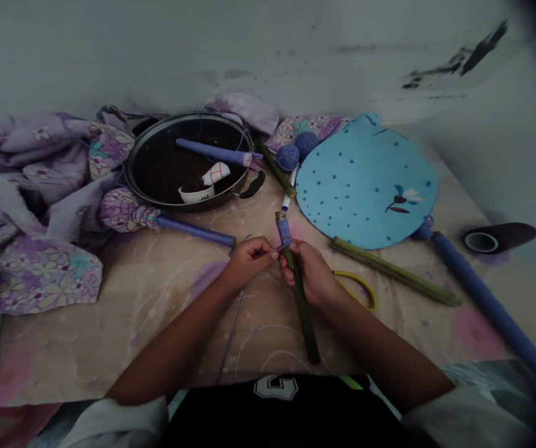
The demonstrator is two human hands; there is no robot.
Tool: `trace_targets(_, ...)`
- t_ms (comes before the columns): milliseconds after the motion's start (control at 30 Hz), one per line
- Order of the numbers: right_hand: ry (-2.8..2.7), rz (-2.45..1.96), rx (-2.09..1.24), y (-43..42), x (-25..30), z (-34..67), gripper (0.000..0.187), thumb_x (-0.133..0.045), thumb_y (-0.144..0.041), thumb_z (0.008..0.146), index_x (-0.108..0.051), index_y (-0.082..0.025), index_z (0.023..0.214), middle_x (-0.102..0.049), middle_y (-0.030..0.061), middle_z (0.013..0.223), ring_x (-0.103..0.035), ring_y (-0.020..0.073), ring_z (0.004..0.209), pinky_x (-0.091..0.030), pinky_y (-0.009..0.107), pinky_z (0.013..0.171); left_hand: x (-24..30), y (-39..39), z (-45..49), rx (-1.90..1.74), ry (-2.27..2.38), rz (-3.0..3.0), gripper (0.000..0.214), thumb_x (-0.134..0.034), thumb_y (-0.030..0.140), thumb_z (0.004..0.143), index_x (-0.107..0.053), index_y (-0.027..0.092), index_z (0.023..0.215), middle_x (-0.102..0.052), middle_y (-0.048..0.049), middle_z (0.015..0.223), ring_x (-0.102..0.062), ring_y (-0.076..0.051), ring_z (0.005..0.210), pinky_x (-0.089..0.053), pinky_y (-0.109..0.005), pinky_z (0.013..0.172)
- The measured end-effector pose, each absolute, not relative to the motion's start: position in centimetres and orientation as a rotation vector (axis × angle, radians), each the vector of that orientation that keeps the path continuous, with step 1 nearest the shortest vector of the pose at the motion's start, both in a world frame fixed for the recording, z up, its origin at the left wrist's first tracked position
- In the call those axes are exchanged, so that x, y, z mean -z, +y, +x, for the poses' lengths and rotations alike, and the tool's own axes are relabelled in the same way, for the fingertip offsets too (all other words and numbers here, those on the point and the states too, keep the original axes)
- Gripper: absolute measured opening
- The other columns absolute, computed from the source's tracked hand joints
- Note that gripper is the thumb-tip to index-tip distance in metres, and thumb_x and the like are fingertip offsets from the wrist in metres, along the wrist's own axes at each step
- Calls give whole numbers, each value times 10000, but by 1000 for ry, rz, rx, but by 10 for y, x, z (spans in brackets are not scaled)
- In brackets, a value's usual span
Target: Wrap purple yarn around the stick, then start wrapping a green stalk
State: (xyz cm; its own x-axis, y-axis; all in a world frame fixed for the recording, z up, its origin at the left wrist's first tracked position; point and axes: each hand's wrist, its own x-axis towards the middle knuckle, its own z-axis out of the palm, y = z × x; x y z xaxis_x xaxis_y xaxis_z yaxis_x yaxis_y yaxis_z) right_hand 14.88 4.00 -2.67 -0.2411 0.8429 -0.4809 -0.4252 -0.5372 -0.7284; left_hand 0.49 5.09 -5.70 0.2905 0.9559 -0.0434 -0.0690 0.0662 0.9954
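My right hand (312,270) is closed round a green bamboo stick (302,311) that points away from me. The stick's far end carries a band of purple yarn (284,231). My left hand (249,258) is closed in a pinch on a thin strand of purple yarn that runs toward the stick. Both hands are close together over the beige cloth-covered table (132,323). The yarn strand trails down toward my lap.
A round dark pan (141,149) holds soil, a white cup and a purple-wrapped stick. A blue fan (365,180) with a purple handle lies right. Two yarn balls (296,149), more sticks (393,272), a tape roll (481,241), yellow scissors handle (361,286), and floral fabric (38,205) surround.
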Motion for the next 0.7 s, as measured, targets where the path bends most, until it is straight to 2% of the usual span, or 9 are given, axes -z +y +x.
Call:
trace_targets(300, -613, -1168, -1769, 39, 24, 145, 129, -488, -305, 693, -472, -182, 660, -516, -48, 487, -388, 60, 309, -260, 185, 288, 54, 49, 5, -960, 982, 1284, 417, -631, 469, 728, -443, 148, 541, -430, 47, 511, -394, -65, 497, -302, -207, 493)
trace_targets(567, -632, -1126, -1862, 38, 21, 146, 147, -494, -327, 691, -477, -181, 701, -526, -47, 483, -391, 64, 295, -262, 181, 284, 53, 55, 11, -1005, 1058, 1269, 395, -612, 453, 750, -434, 154, 563, -413, 56, 524, -370, -58, 504, -287, -198, 501)
trace_targets(700, -619, -1117, -1930, 38, 22, 149, 199, -473, -376, 696, -493, -180, 731, -547, -35, 509, -438, 84, 321, -295, 192, 294, 54, 56, 12, -1012, 1047, 1230, 339, -653, 435, 713, -467, 157, 653, -491, 49, 566, -427, -59, 510, -316, -191, 500)
